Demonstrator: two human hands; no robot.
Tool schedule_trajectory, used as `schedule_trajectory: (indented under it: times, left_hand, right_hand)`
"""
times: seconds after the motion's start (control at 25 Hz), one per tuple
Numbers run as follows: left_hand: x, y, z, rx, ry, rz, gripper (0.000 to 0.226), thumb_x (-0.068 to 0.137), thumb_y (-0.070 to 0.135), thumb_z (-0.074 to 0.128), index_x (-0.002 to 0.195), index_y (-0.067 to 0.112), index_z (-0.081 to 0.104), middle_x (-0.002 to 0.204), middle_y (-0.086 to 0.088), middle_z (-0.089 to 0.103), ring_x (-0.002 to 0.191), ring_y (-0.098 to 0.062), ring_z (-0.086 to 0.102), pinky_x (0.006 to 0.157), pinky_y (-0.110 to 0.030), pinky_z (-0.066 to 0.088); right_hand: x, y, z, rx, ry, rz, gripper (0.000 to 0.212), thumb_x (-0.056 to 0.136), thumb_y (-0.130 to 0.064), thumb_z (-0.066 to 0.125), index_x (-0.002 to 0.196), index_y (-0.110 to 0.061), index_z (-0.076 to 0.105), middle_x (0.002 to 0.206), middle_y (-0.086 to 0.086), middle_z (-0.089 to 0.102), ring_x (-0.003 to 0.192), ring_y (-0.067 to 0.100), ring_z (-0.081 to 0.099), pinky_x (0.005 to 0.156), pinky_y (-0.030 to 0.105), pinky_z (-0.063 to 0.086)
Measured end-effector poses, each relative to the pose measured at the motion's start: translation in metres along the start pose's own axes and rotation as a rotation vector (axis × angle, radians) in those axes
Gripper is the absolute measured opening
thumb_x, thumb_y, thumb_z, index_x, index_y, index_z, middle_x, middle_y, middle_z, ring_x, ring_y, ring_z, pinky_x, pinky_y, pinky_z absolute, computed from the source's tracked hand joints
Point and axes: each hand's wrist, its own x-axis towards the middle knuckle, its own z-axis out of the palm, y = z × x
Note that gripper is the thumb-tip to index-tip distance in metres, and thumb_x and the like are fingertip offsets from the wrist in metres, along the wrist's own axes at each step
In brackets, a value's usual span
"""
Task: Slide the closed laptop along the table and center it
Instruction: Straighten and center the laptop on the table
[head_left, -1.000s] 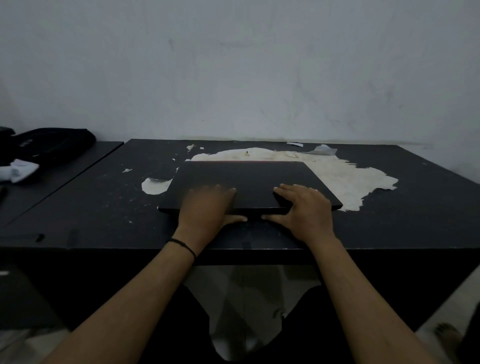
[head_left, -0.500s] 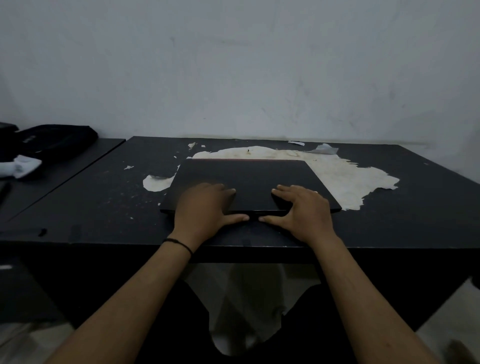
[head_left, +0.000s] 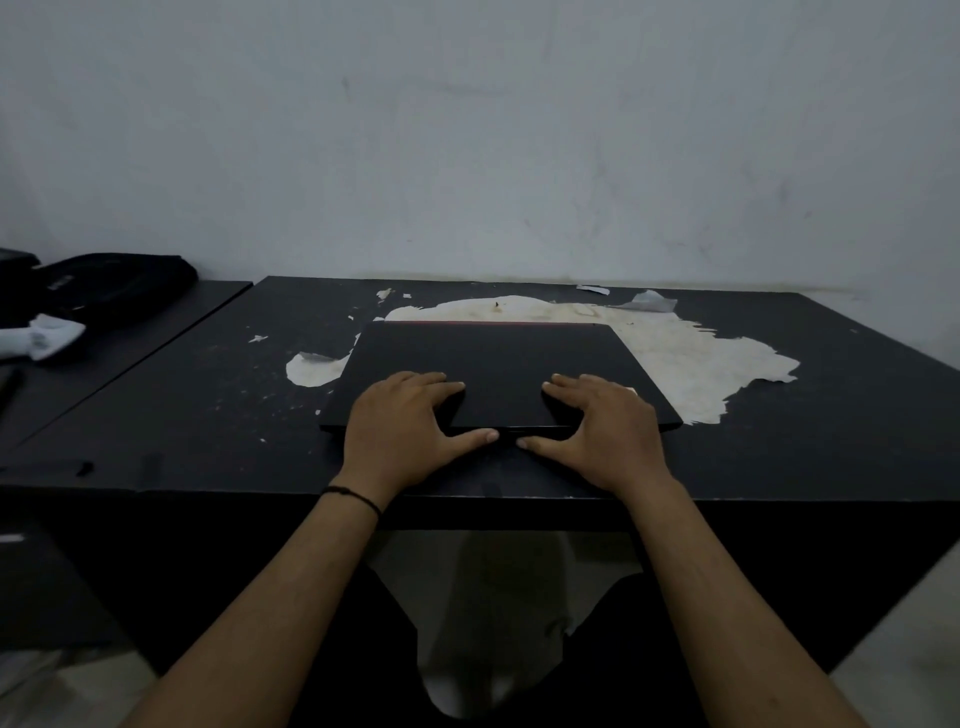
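A closed black laptop (head_left: 498, 358) with a thin red strip along its far edge lies flat near the middle of a black table (head_left: 831, 415). My left hand (head_left: 400, 426) rests on the lid's near left part, fingers on top and thumb against the front edge. My right hand (head_left: 602, 431) mirrors it on the near right part, thumb at the front edge. Both thumbs almost meet at the middle of the front edge. The laptop covers part of a large pale patch (head_left: 691, 358) where the table's surface has peeled.
A second dark table (head_left: 104, 374) adjoins on the left, carrying a black bag (head_left: 114, 286) and a white cloth (head_left: 47, 335). A white wall rises right behind both tables. Loose flakes of peeled coating (head_left: 649, 301) lie near the back edge.
The hands have shifted slightly on the laptop's front edge, thumbs drawing closer together. The laptop's place on the table looks nearly the same.
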Motion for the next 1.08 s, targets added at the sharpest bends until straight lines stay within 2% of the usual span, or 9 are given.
schedule_trajectory:
  times: [0.2,0.36,0.4,0.48,0.56,0.6,0.68,0.88,1.08]
  left_hand:
    - [0.000,0.000,-0.001,-0.015,-0.038,-0.022,0.093,0.060,0.099,0.041,0.122,0.036,0.072,0.132,0.013,0.067,0.123,-0.011,0.059,0.099,-0.034,0.048]
    - [0.000,-0.003,-0.001,-0.114,0.091,-0.111,0.073,0.082,0.083,0.040,0.106,0.026,0.079,0.107,0.007,0.076,0.105,-0.016,0.066,0.090,-0.035,0.051]
    - [0.000,-0.006,-0.001,-0.089,0.125,-0.177,0.066,0.087,0.075,0.042,0.105,0.024,0.079,0.106,0.004,0.075,0.104,-0.020,0.065,0.092,-0.039,0.049]
    - [0.002,-0.014,0.000,-0.033,0.127,-0.403,0.051,0.091,0.061,0.048,0.111,0.022,0.075,0.117,-0.005,0.070,0.115,-0.030,0.058,0.101,-0.047,0.042]
    - [0.003,-0.020,-0.001,-0.108,0.076,-0.659,0.046,0.088,0.054,0.050,0.116,0.024,0.071,0.124,-0.010,0.065,0.121,-0.037,0.051,0.105,-0.050,0.038]
    - [0.004,-0.022,-0.002,-0.164,0.056,-0.729,0.045,0.086,0.052,0.050,0.116,0.025,0.069,0.123,-0.011,0.065,0.120,-0.040,0.050,0.104,-0.050,0.038]
    - [0.004,-0.023,-0.003,-0.220,0.037,-0.732,0.042,0.085,0.050,0.051,0.115,0.026,0.068,0.119,-0.009,0.069,0.115,-0.040,0.054,0.099,-0.046,0.040]
    - [0.001,-0.023,-0.007,-0.244,0.031,-0.681,0.045,0.085,0.051,0.056,0.120,0.025,0.069,0.120,-0.005,0.070,0.114,-0.039,0.056,0.094,-0.042,0.045]
    - [-0.008,-0.026,-0.009,-0.272,0.027,-0.669,0.050,0.089,0.053,0.058,0.128,0.023,0.067,0.128,-0.004,0.068,0.118,-0.038,0.055,0.099,-0.039,0.041]
  right_hand:
    - [-0.002,0.005,-0.001,0.088,-0.091,0.021,0.094,0.061,-0.095,0.049,0.136,-0.039,0.058,0.148,-0.022,0.049,0.141,0.008,0.039,0.113,0.040,0.030]
    - [-0.004,0.002,-0.001,0.155,-0.047,0.061,0.087,0.068,-0.094,0.045,0.129,-0.035,0.066,0.142,-0.018,0.057,0.136,0.008,0.045,0.113,0.041,0.032]
    - [-0.004,0.003,-0.001,0.161,-0.002,0.091,0.080,0.073,-0.089,0.047,0.124,-0.032,0.070,0.139,-0.013,0.061,0.132,0.010,0.050,0.112,0.042,0.035]
    - [-0.001,0.007,-0.003,0.091,0.113,0.239,0.067,0.081,-0.075,0.053,0.120,-0.024,0.073,0.132,-0.001,0.067,0.124,0.020,0.057,0.107,0.045,0.041]
    - [0.001,0.014,-0.007,0.065,0.164,0.534,0.061,0.083,-0.064,0.055,0.124,-0.021,0.068,0.128,0.007,0.066,0.120,0.031,0.056,0.104,0.049,0.042]
    - [0.002,0.017,-0.007,0.097,0.156,0.651,0.062,0.083,-0.062,0.055,0.127,-0.020,0.065,0.128,0.009,0.065,0.120,0.034,0.055,0.104,0.050,0.041]
    - [0.002,0.024,-0.007,0.185,0.116,0.710,0.064,0.084,-0.061,0.056,0.133,-0.020,0.059,0.131,0.008,0.064,0.121,0.035,0.055,0.105,0.049,0.041]
    - [-0.003,0.041,-0.016,0.376,0.015,0.649,0.080,0.077,-0.064,0.071,0.142,-0.020,0.055,0.143,0.005,0.059,0.128,0.032,0.055,0.106,0.048,0.044]
    - [-0.013,0.037,-0.024,0.503,0.072,0.646,0.080,0.072,-0.057,0.081,0.137,-0.016,0.060,0.141,0.006,0.061,0.128,0.030,0.056,0.106,0.045,0.043]
